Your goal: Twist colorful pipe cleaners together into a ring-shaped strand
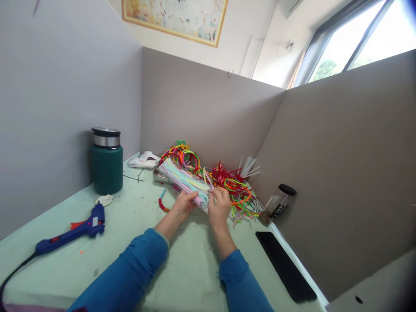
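A clear-wrapped bundle of pastel pipe cleaners [182, 175] is held above the table, slanting from upper left to lower right. My left hand [185, 203] grips its lower edge, thumb on top. At its near right end, my right hand [219, 204] has its fingers pinched on the bundle's wrapping. Behind the bundle lies a heap of colourful pipe cleaners [238, 186], with several bent into rings [190, 157]. A short curved red and blue piece [162, 203] rests on the table left of my left hand.
A blue glue gun [76, 229] lies at the left, near a green flask [107, 167]. A white crumpled item [144, 160] sits at the back. On the right are a black strip [286, 266] and a clear jar with black lid [279, 203]. Grey partitions [208, 104] surround the table [185, 264].
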Motion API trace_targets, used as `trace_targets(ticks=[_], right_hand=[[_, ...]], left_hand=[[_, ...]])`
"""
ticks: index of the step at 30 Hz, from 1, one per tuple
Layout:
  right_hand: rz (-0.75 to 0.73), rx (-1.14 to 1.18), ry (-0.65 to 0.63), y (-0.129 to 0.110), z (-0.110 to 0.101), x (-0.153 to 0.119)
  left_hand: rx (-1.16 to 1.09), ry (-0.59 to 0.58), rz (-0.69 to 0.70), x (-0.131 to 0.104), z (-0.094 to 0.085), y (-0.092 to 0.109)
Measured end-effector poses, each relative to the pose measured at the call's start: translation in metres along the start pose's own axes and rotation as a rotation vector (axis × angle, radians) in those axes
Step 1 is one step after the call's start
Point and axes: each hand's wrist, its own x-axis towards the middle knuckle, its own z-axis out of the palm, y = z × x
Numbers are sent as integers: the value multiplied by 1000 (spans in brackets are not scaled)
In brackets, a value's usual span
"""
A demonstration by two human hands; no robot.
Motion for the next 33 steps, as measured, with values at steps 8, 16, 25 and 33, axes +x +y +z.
trace_targets(ticks=[8, 16, 25, 33], right_hand=[[-30, -101, -21, 5, 1, -3], [-35, -214, -145, 4, -3, -1], [-10, -82, -158, 7, 1, -1], [-52, -118, -126, 3, 0, -7]], left_hand=[[10, 2, -8, 0, 1, -1], [8, 27, -4, 0, -2, -3], [-81, -28, 3, -1, 2, -2], [-118, -16, -61, 1, 5, -2]])
